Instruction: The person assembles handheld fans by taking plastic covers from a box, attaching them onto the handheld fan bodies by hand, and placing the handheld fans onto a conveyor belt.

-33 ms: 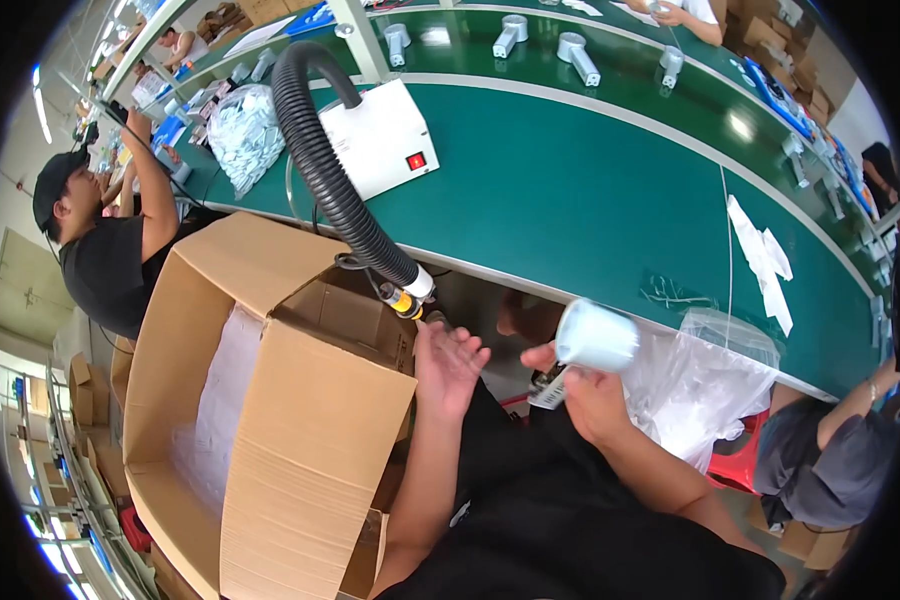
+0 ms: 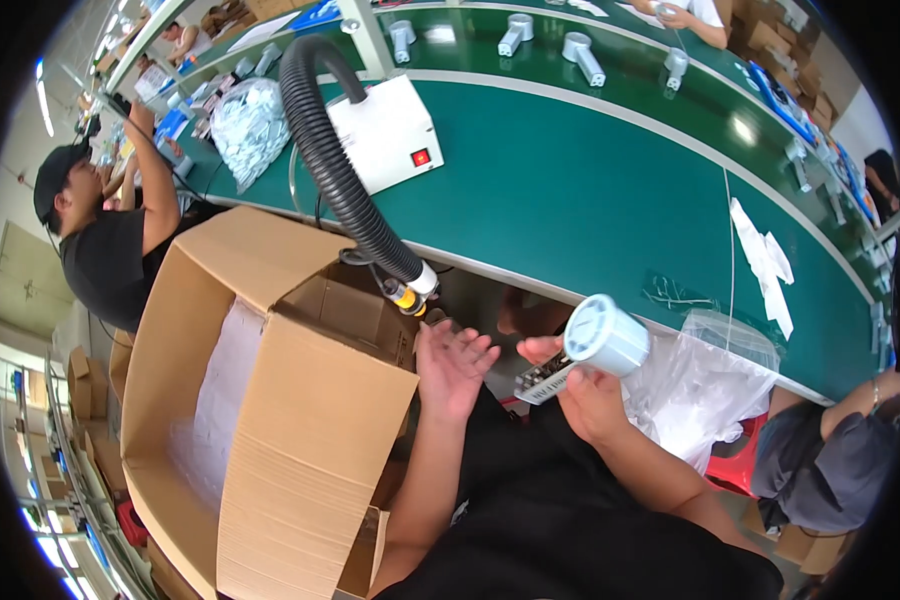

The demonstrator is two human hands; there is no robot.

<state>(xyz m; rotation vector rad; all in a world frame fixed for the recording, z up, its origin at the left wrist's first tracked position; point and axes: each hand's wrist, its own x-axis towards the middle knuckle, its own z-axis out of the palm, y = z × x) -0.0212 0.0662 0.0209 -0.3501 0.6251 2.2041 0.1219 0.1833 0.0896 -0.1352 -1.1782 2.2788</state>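
My right hand (image 2: 585, 400) grips a white cylindrical appliance (image 2: 607, 337), its round end facing the camera, with a small printed tag (image 2: 543, 380) hanging below it. My left hand (image 2: 455, 368) is open, palm up, fingers spread, holding nothing. It sits just below the yellow-tipped nozzle (image 2: 410, 298) of a black corrugated hose (image 2: 335, 165). A clear plastic bag (image 2: 700, 385) lies crumpled to the right of my right hand, by the edge of the green table (image 2: 590, 200).
A large open cardboard box (image 2: 270, 440) lined with white plastic stands at my left. A white machine with a red switch (image 2: 385, 130) sits on the table. One person in black (image 2: 110, 250) works at far left, another sits at right (image 2: 820, 460).
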